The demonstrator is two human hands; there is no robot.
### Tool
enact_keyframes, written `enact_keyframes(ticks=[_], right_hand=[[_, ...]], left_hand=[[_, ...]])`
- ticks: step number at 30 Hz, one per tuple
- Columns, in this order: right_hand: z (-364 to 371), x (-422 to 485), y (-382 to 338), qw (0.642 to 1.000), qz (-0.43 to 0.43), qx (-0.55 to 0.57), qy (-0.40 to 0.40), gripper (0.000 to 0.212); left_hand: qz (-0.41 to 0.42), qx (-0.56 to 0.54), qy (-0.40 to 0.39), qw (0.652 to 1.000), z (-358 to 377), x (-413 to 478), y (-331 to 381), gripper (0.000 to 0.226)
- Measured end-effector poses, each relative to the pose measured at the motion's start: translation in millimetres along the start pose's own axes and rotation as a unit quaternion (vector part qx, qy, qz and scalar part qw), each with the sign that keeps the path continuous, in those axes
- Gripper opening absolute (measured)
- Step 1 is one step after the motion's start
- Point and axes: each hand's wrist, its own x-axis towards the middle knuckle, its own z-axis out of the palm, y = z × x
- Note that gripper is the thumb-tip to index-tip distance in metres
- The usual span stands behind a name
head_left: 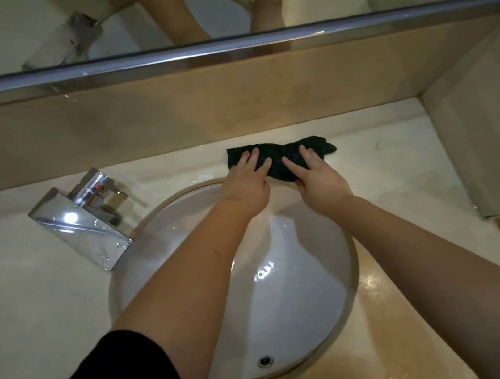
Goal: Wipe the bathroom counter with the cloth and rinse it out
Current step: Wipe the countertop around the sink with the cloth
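A dark cloth (282, 153) lies bunched on the pale stone counter (382, 150), just behind the far rim of the sink (288, 281). My left hand (247, 180) presses flat on the cloth's left part, fingers spread. On its right part rests my right hand (316, 176), thumb tucked at the near edge. Both forearms reach over the white basin. The counter around the cloth looks wet.
A chrome faucet (84, 220) stands left of the basin, its spout angled over the rim. The drain (264, 361) sits near the front of the bowl. A mirror with a metal ledge (221, 49) runs above the backsplash. A side wall (494, 136) closes the right.
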Motion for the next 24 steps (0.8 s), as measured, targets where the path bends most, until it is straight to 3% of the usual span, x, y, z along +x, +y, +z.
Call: enact_keyframes(ticks=[24], right_hand=[[21.6,-135.5,67.7,0.990,0.125,0.056,0.031,0.047]], left_hand=[[0.154,0.023,-0.061,0.986,58.7,-45.1,126.8,0.051]])
